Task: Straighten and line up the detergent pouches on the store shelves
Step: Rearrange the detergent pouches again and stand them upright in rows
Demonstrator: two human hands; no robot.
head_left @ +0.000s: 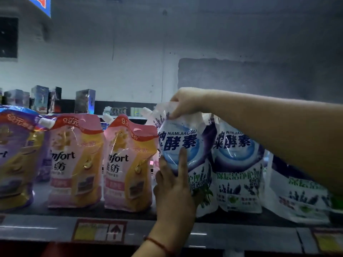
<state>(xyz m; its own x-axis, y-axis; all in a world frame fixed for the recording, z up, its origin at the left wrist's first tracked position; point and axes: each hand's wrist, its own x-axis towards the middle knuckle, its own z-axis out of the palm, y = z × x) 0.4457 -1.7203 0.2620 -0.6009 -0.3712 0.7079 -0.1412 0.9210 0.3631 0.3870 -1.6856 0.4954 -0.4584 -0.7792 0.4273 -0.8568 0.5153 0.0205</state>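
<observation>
On the shelf (55, 230), the right hand (182, 103) pinches the top edge of a white-and-blue pouch (182, 145), fingers curled over the seal. The left hand (174, 184) lies flat against the pouch's lower left front, fingers straight and pointing up. This pouch stands at the near edge, tilted slightly, just right of two pink pouches (130, 164) and touching a matching blue pouch (239, 164) to its right. Small boxes (84, 101) stand far behind on the left.
</observation>
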